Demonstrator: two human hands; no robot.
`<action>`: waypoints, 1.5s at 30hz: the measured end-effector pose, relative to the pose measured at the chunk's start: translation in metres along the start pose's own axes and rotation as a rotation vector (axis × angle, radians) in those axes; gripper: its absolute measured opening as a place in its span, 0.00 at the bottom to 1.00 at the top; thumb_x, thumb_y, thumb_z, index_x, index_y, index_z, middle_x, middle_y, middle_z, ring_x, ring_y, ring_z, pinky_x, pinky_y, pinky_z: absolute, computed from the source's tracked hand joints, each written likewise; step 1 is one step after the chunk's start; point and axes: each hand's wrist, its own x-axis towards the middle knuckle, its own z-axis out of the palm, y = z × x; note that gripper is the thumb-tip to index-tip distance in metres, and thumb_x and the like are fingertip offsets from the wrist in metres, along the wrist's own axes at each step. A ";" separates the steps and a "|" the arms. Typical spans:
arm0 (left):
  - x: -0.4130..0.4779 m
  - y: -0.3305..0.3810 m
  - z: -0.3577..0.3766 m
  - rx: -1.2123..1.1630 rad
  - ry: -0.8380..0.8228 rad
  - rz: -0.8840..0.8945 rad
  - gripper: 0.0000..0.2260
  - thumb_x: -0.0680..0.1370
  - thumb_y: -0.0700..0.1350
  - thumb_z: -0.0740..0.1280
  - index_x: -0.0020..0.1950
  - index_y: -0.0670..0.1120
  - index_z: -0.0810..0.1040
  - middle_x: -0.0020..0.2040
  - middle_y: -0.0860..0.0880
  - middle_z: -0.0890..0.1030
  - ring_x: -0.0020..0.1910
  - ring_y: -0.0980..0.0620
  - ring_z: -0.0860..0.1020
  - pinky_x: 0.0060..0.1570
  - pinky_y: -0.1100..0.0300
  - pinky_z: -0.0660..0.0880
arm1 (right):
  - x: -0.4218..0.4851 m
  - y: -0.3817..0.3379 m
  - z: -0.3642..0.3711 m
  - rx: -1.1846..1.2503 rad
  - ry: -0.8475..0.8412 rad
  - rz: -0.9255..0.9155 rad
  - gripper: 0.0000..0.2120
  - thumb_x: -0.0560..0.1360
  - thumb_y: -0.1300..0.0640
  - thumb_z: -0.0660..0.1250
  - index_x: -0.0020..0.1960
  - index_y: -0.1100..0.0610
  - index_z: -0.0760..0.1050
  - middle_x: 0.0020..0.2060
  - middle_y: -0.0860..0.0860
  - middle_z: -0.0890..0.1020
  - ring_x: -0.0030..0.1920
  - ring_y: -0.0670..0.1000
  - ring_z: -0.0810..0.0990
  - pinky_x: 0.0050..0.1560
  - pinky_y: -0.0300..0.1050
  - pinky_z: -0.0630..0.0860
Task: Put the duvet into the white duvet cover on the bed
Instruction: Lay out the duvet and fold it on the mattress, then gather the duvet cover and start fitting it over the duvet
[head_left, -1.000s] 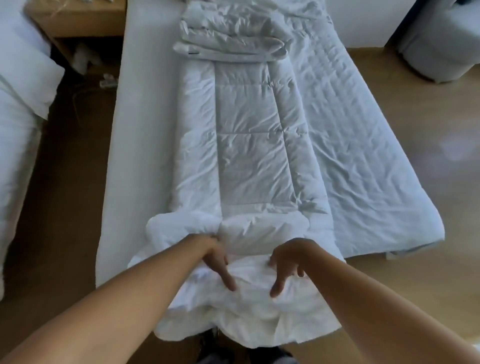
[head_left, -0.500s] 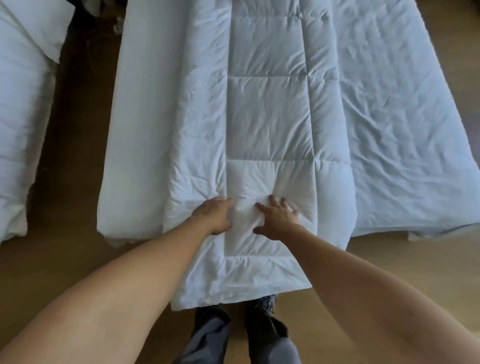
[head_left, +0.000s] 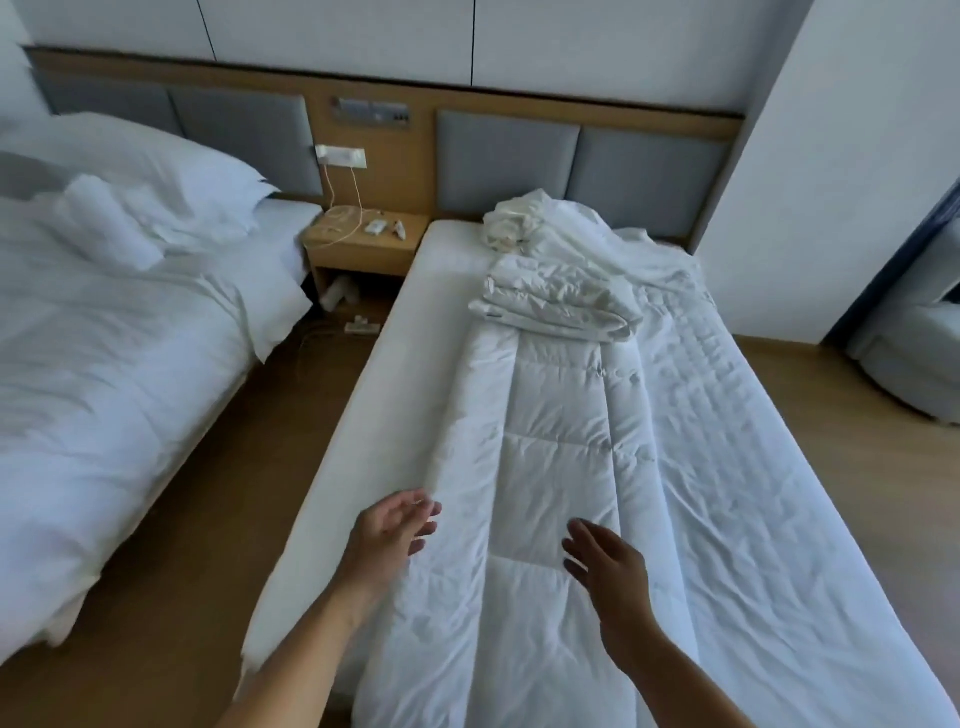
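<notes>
Duvet (head_left: 556, 467) lies along the middle of the bed (head_left: 395, 395), folded lengthwise into a long quilted strip that runs from the foot, just below us, toward the headboard (head_left: 509, 150). At its far end a flat folded stack (head_left: 556, 301) of the same white quilting sits on top of it, and beyond that, close to the headboard, is a crumpled heap of white cloth (head_left: 524, 218); we cannot tell whether this heap is the cover. To the right of the strip a stitched mattress pad (head_left: 737, 467) covers the bed, while the left side shows a plain sheet. Our hands are apart and hold nothing. Our left hand (head_left: 397, 527) is at the strip's left edge with the palm turned inward and the fingers loosely spread; our right hand (head_left: 605, 564) is over the strip's right half with the fingers nearly straight. Whether either one touches the fabric we cannot tell. Across a gap of wooden floor (head_left: 208, 493) on the left stands a second bed (head_left: 104, 364) with a pillow (head_left: 156, 171), and a nightstand (head_left: 363, 244) with cables sits between the two beds.
</notes>
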 end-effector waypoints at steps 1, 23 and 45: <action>-0.002 0.010 -0.014 -0.022 0.020 0.024 0.10 0.80 0.49 0.70 0.60 0.49 0.80 0.51 0.52 0.87 0.50 0.51 0.85 0.55 0.54 0.81 | -0.005 -0.011 0.008 0.057 0.012 -0.015 0.08 0.78 0.57 0.71 0.55 0.59 0.83 0.48 0.54 0.87 0.51 0.52 0.86 0.54 0.50 0.81; 0.077 0.097 -0.391 0.103 -0.009 0.316 0.15 0.76 0.57 0.67 0.59 0.53 0.82 0.52 0.56 0.86 0.52 0.54 0.85 0.49 0.60 0.82 | -0.066 -0.067 0.323 0.242 0.072 -0.160 0.08 0.79 0.61 0.69 0.56 0.63 0.82 0.52 0.56 0.86 0.54 0.58 0.85 0.60 0.61 0.78; 0.547 0.240 -0.430 0.176 -0.167 0.329 0.14 0.76 0.56 0.67 0.57 0.52 0.83 0.50 0.53 0.86 0.48 0.52 0.85 0.44 0.63 0.82 | 0.289 -0.199 0.559 0.293 0.228 -0.100 0.07 0.78 0.58 0.70 0.54 0.60 0.82 0.53 0.54 0.86 0.54 0.57 0.85 0.53 0.53 0.79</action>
